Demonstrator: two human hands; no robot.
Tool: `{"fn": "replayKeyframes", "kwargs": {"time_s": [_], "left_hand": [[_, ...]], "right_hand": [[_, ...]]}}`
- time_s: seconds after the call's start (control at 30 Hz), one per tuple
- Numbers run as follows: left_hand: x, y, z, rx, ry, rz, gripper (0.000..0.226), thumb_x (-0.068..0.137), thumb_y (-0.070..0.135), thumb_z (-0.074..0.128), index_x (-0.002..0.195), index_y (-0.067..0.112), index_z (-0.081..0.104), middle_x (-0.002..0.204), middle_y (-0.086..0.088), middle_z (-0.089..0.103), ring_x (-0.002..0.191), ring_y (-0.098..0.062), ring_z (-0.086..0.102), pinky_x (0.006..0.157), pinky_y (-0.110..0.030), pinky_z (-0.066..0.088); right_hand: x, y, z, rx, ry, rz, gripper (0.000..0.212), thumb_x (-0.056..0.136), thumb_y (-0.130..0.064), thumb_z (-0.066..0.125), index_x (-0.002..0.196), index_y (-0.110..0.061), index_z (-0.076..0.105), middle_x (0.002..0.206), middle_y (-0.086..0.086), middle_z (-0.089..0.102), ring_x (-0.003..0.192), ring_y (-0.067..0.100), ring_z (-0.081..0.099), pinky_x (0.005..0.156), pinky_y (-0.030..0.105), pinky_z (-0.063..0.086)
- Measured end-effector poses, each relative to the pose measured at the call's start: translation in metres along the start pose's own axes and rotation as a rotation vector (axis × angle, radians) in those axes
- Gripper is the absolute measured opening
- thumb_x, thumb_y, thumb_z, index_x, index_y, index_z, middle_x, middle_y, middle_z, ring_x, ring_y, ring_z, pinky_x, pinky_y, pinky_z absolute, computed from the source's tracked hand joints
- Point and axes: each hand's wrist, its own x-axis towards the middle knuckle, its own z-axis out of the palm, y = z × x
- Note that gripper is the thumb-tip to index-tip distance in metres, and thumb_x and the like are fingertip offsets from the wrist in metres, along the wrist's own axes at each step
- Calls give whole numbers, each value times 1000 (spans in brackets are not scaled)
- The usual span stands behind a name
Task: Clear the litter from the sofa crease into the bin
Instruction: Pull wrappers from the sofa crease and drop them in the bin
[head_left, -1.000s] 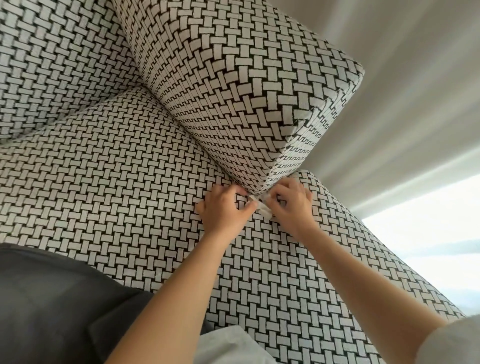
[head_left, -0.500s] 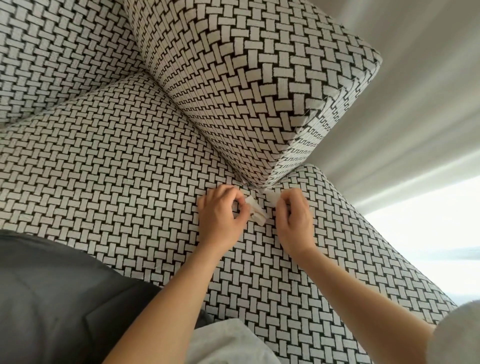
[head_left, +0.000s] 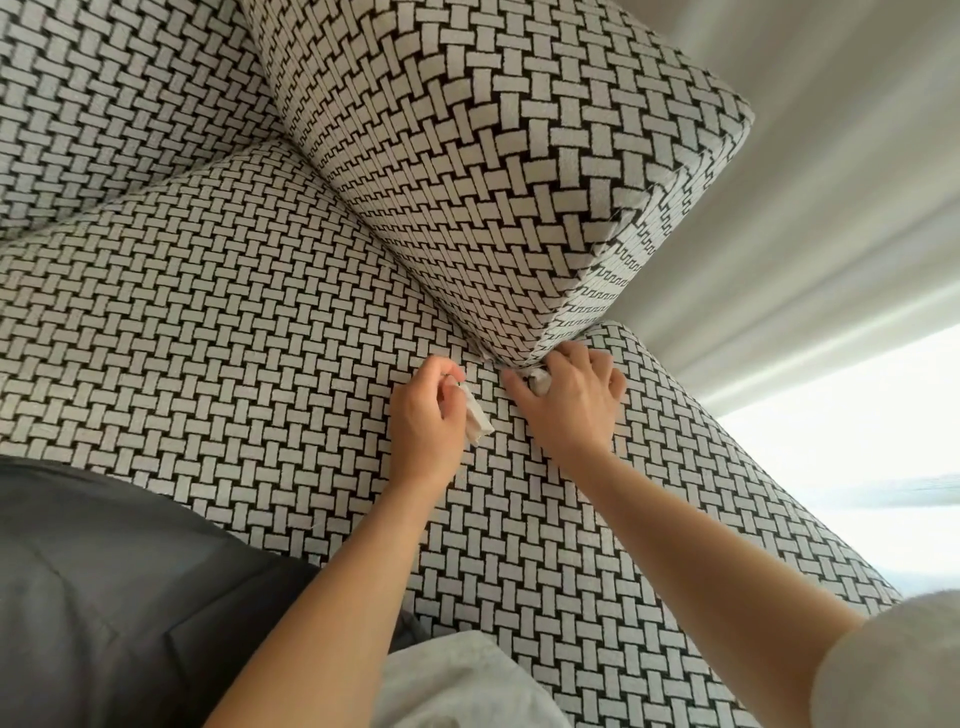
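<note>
My left hand (head_left: 428, 415) pinches a small white scrap of paper (head_left: 477, 420) just above the black-and-white woven sofa seat (head_left: 208, 332). My right hand (head_left: 569, 400) reaches into the crease under the corner of the back cushion (head_left: 493, 171), its fingers curled round a crumpled white bit of litter (head_left: 540, 382). That bit is mostly hidden by my fingers. No bin is in view.
The sofa arm (head_left: 701, 493) runs down to the right under my right forearm. A pale curtain (head_left: 831, 182) hangs behind the cushion, with a bright window at the right. My dark trouser leg (head_left: 104, 597) rests on the seat at the lower left.
My right hand has gone back to the crease under the cushion corner and closed on a second white scrap. My left hand has drawn slightly away with its own scrap.
</note>
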Motion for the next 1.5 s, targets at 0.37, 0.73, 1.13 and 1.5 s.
{"fn": "replayKeyframes", "kwargs": {"time_s": [0.37,0.73,1.13,1.5], "left_hand": [[2,3,-1,-37,-33,-2,18,94,8,42,85,15,57,73,11,56,65,-17,61,51,-33,51],[7,12,-26,-149,-170,-127,23,100,12,35,98,3,56,86,9,51,66,-5,51,40,-8,40],[-9,2,-77,22,-224,-158,25,97,25,44,89,7,59,68,2,54,46,-4,41,37,-9,33],[4,13,-219,26,94,-189,24,97,29,44,89,12,58,65,1,51,48,-11,37,36,-14,29]], "right_hand": [[8,3,9,108,72,-82,30,83,-34,58,73,-8,67,88,0,56,93,22,46,92,36,28],[1,6,11,232,161,-171,9,82,-12,59,77,-6,64,87,6,57,85,27,51,80,37,39],[-61,-24,5,595,142,-182,28,91,-22,36,74,-8,54,70,-5,48,68,14,42,66,17,34],[-67,-170,-53,1033,-370,-217,24,97,-14,41,76,-20,52,58,-6,47,39,-1,29,36,12,24]]}}
